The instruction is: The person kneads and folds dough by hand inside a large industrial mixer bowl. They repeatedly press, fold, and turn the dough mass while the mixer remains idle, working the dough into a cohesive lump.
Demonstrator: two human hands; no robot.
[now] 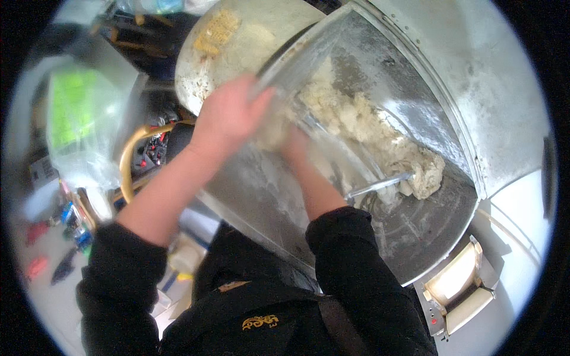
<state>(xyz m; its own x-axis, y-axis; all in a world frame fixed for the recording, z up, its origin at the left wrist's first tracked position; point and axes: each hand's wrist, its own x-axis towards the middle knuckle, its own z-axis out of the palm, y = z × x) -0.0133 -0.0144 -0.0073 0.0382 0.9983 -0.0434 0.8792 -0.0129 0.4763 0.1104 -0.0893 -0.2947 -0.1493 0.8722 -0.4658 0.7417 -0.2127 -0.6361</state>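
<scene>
A large metal trough of a dough mixer [267,191] lies open before me. Pale, crumbly dough [356,115] is heaped along its far side around metal mixing bars [378,184]. My left hand [231,109] is at the trough's upper left rim, blurred; whether it grips the rim or something else cannot be made out. Inside the trough my right hand [294,142] reaches down beside the dough and a bar. It is blurred, its fingers are hidden, and a pale mass, perhaps dough, lies between the two hands.
A rounded metal housing [254,35] adjoins the trough at the upper left. On the left are a clear plastic bag with something green [73,107] and a chair's curved wooden armrest [127,164]. A machine with pale rollers [454,276] stands at the lower right.
</scene>
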